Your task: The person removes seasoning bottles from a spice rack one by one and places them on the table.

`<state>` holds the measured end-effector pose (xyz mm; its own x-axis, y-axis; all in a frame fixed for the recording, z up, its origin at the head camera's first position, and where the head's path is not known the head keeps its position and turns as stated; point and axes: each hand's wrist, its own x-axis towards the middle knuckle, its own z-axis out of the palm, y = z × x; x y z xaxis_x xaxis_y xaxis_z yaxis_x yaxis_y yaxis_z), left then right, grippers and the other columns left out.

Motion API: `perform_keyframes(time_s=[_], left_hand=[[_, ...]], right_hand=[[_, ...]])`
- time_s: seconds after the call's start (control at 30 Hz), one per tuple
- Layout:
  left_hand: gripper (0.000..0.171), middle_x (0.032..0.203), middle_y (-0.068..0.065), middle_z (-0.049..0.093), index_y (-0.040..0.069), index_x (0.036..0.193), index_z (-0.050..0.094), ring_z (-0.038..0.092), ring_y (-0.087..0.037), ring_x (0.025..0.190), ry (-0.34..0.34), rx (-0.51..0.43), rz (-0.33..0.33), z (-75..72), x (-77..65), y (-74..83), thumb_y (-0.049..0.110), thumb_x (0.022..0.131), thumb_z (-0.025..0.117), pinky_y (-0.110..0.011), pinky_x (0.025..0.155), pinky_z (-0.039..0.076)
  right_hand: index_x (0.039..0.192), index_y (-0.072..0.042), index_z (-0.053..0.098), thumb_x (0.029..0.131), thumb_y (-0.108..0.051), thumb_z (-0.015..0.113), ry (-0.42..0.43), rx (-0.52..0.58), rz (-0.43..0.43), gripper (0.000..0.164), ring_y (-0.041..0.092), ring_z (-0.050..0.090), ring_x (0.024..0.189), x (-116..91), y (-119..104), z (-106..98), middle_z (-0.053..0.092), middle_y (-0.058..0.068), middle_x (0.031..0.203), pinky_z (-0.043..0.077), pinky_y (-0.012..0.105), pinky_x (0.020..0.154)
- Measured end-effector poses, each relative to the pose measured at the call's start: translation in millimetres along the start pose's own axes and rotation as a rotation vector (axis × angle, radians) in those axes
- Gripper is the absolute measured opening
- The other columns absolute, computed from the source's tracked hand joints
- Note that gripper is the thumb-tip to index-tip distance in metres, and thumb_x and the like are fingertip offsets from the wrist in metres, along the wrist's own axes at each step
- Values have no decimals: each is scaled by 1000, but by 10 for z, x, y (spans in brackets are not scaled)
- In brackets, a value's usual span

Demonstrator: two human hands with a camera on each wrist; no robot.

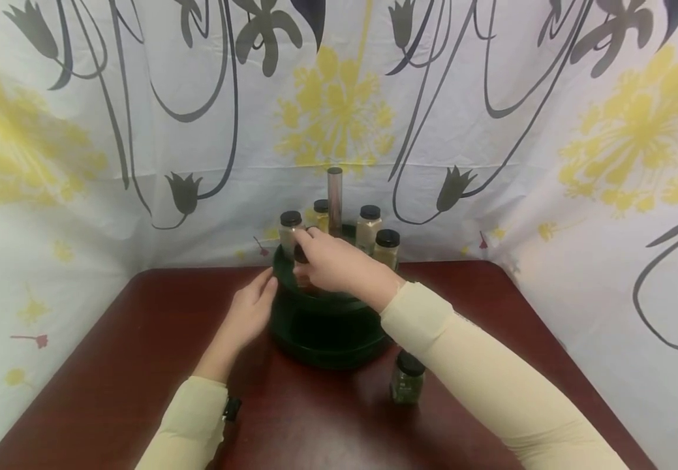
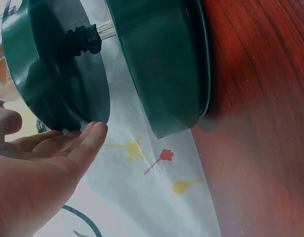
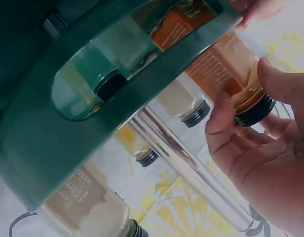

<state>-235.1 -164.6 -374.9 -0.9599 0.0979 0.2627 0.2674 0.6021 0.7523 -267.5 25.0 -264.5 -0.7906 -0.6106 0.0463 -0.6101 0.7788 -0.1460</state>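
While straight left fingers touch the tray, right fingers grip the orange jar, its axis roughly paralleling the post

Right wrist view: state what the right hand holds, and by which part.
The right hand holds the jar of orange-brown powder by its upper part, near the black lid.

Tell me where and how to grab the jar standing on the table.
I'd judge the grip best round the jar, below its black lid, from the near side: it stands upright, with the green rack behind it and the right sleeve close by.
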Motion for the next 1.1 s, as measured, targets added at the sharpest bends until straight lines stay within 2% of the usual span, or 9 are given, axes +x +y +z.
perform_keyframes(time_s=[0.3,0.53,0.77,0.97,1.1], left_hand=[[58,147,-16,40,8,150,33,41,-33,130,-17,1,-17,39,22,-25,44,105,32,-52,107,33],[59,142,-20,45,4,148,36,47,-36,124,15,10,-37,35,44,9,43,105,35,-53,104,36],[57,146,-18,41,2,147,36,41,-34,130,12,7,-54,48,24,66,40,104,39,-51,107,33],[57,147,-16,41,2,146,38,41,-32,130,21,18,-63,35,8,93,40,103,41,-51,105,36],[60,145,-16,43,3,146,39,43,-31,128,34,19,-73,51,3,98,43,102,44,-51,102,40]], right_hand=[[145,-11,35,98,-34,55,32,23,22,56,17,55,103,-134,37,-112,48,10,129,52,34,80],[141,-13,40,97,-39,55,110,25,9,53,20,54,109,-282,40,-279,46,10,134,52,39,85],[135,-17,46,95,-38,59,195,117,-8,47,13,51,99,-527,69,-481,50,1,116,51,38,81],[130,-16,49,92,-36,63,262,121,-14,45,13,50,100,-770,73,-563,51,0,117,50,36,83],[128,-14,52,90,-34,67,294,146,-25,45,15,52,101,-958,57,-523,53,1,117,50,37,84]])
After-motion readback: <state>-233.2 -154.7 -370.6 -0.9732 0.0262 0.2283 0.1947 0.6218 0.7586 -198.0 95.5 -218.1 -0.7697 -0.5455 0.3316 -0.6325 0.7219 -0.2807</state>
